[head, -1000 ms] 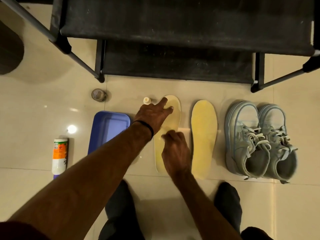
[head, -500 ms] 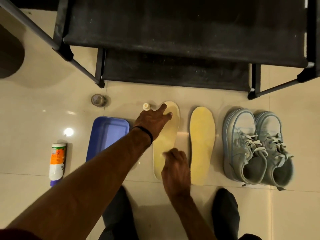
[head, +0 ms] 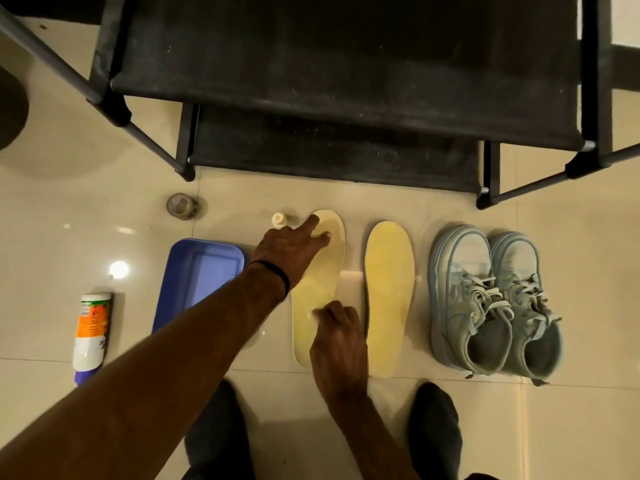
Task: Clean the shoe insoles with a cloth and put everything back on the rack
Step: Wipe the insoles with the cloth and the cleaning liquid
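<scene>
Left hand point(head: 291, 249) presses insole point(head: 320, 282) toe; right hand point(head: 337, 337) at heel

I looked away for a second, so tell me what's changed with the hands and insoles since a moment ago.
The right hand has slid back along the left insole, from its middle toward the heel end, fingers curled as if over a cloth, which is barely visible. The left hand still presses the toe end with straight fingers. The right insole, shoes, blue tray and bottle stayed put.
</scene>
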